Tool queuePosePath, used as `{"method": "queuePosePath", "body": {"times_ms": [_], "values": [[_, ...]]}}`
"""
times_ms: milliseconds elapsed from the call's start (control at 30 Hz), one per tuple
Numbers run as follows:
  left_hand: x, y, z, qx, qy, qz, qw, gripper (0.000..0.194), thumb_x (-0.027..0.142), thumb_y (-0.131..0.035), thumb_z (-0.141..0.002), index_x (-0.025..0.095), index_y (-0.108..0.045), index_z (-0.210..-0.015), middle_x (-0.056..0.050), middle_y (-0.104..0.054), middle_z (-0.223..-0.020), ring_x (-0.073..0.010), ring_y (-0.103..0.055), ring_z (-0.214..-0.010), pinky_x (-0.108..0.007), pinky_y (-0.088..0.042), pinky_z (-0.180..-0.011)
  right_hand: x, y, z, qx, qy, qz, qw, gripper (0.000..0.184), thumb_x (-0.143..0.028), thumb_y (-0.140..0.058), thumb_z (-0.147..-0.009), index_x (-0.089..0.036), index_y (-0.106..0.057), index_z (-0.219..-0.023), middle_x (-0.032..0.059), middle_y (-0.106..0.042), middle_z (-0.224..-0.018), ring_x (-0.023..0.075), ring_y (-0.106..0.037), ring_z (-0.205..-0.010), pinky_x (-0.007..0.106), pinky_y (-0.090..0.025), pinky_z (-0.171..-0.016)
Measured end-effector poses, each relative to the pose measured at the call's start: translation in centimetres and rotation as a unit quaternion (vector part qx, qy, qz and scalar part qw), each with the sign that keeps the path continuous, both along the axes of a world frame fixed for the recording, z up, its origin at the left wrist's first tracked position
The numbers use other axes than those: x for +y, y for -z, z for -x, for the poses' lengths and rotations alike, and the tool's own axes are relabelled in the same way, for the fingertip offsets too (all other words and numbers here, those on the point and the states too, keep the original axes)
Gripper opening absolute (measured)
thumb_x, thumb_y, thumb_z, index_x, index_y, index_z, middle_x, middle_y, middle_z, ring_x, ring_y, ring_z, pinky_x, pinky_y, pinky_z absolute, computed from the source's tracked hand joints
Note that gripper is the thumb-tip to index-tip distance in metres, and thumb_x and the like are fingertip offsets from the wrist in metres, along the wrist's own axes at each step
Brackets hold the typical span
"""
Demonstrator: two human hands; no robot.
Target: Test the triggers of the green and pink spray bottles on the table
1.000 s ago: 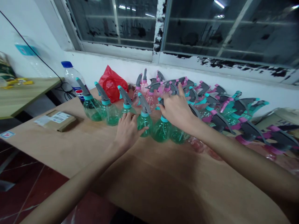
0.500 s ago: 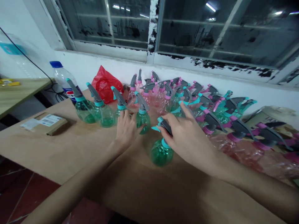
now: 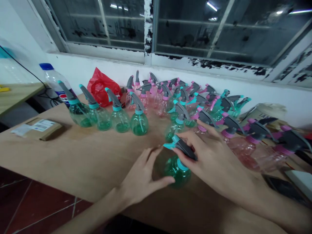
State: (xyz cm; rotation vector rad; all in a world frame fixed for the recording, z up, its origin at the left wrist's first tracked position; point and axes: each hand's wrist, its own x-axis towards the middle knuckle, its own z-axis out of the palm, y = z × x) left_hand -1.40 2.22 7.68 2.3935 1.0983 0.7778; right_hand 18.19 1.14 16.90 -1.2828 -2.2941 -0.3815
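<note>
A green spray bottle (image 3: 177,172) with a grey and teal trigger head is near the front of the table. My right hand (image 3: 207,152) grips it by the head, fingers wrapped round the grey part. Just left of the bottle, my left hand (image 3: 143,177) is open, its thumb and fingers spread around the bottle's side; whether it touches the plastic I cannot tell. Behind it stand several upright green spray bottles in a row, the closest being one green bottle (image 3: 139,125). Another green bottle (image 3: 179,120) stands just behind my right hand.
Many pink and green spray bottles, among them a pink one (image 3: 164,105), crowd the table's back and right. A red plastic bag (image 3: 101,87), a Pepsi bottle (image 3: 52,78) and a cardboard package (image 3: 40,128) are at the left. The window wall (image 3: 97,63) borders the back.
My right hand has drawn one green spray bottle out of the row toward the table's front. My left hand has left the row and come forward beside that bottle, its fingers spreading.
</note>
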Motion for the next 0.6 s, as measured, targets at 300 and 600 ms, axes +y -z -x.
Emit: {"method": "queuePosePath", "body": {"times_ms": [300,600], "values": [[-0.8,2.2,-6.2,-0.006,0.044,0.060,0.997,0.073,0.057,-0.070,-0.073,0.018,-0.043,-0.128,-0.016,-0.056,-0.120,-0.0363,-0.054,-0.113,-0.054,-0.045,-0.092,-1.5,0.6,-4.0,0.076,0.006,0.068,0.995,0.027,-0.032,-0.063,-0.083,-0.016,-0.058,-0.104,0.0086,-0.072,-0.091,0.0249,-0.068,-0.081,0.054,-0.041,-0.097],[1.5,4.0,-8.7,-0.039,0.043,0.041,0.997,0.083,0.057,-0.071,-0.073,0.021,-0.035,-0.138,-0.016,-0.050,-0.133,-0.0384,-0.040,-0.128,-0.058,-0.038,-0.100,-0.4,5.8,-9.9,0.316,-0.080,0.257,0.910,0.071,-0.039,-0.073,-0.071,-0.025,-0.039,-0.132,0.0113,-0.054,-0.134,0.0267,-0.053,-0.121,0.046,-0.048,-0.096]]}}
